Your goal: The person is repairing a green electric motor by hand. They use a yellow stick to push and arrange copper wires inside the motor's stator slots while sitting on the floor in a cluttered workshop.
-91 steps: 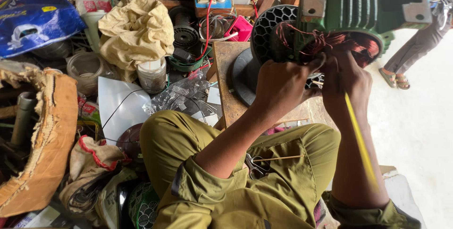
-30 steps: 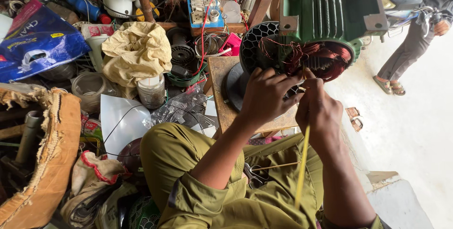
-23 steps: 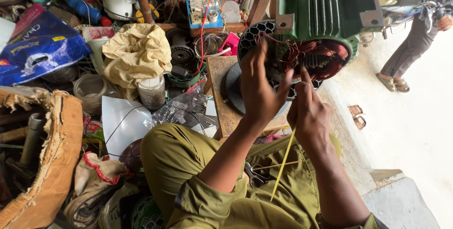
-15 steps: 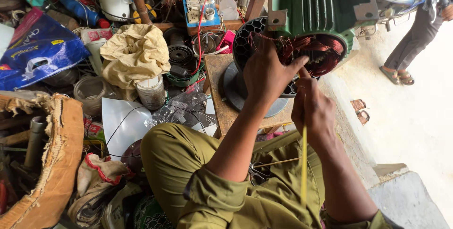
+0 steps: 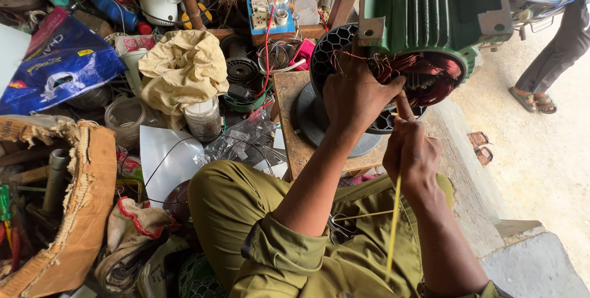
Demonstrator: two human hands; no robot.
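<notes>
A green electric motor housing (image 5: 430, 9) lies on its side on a small wooden stand (image 5: 294, 126), its open end showing copper windings (image 5: 430, 70). My left hand (image 5: 353, 92) presses its fingers on the windings at the rim of the opening. My right hand (image 5: 410, 150) sits just below, pinching a thin yellow strip (image 5: 393, 230) whose upper end points at the windings and whose tail hangs down over my lap. A thin stick and a small metal tool (image 5: 341, 227) lie on my olive trousers.
Clutter fills the left: a torn cardboard box (image 5: 80, 212), a blue bag (image 5: 58, 67), a crumpled tan cloth (image 5: 184, 67), jars, fan parts and a socket board (image 5: 267, 9). Another person's legs in sandals (image 5: 541, 83) stand at the right on concrete.
My head has tipped, so the view shifted. My left hand has stayed on the windings while my right hand rose close under it, bringing the yellow strip's tip up to the coils.
</notes>
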